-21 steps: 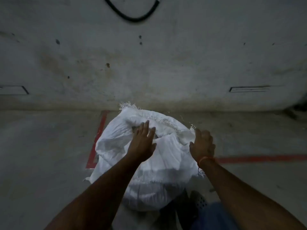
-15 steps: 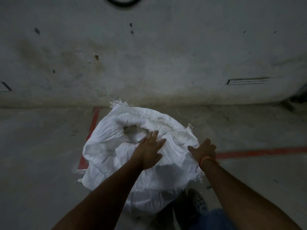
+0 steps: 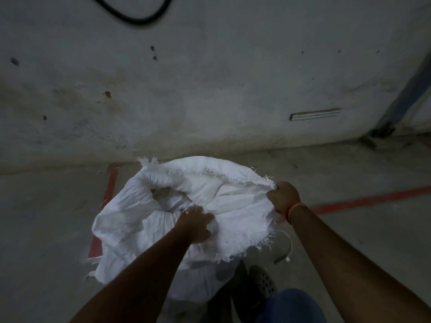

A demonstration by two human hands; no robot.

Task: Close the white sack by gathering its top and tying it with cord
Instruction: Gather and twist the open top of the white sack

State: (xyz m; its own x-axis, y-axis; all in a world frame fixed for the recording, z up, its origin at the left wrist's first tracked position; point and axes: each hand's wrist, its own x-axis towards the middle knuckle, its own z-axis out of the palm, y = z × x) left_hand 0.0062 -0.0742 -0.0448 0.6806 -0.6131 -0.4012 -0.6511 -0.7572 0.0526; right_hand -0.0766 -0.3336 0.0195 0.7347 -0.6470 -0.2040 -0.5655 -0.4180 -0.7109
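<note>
The white sack [image 3: 163, 220] stands on the floor [image 3: 46, 217] before the person, mouth open. Right hand [image 3: 283, 197] grips its frayed rim; left hand [image 3: 197, 226] clutches bunched fabric. Soft, limp weave: gather just below the rim.

Dim light. Stained grey wall [image 3: 210, 89] with a black cable [image 3: 137, 18] looping up top and a slot vent [image 3: 314, 114] lower right. Concrete floor [image 3: 46, 217] marked with red lines [image 3: 363, 201].
</note>
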